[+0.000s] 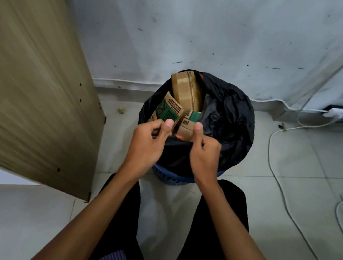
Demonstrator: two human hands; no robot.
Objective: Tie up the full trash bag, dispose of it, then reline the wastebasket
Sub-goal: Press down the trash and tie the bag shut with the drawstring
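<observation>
**Gathering the bag's near rim**

Your left hand (149, 142) and right hand (202, 152) each pinch the near edge of the black trash bag (224, 121), thumbs up, fingers curled on the plastic. The bag sits in the blue wastebasket (168, 176) on the floor by the wall. Beyond your thumbs, cardboard boxes (185, 91) stand above the rim; their corners could pierce the film or block the knot if you draw it tight. One flap reads "ml"; other print is illegible.
</observation>
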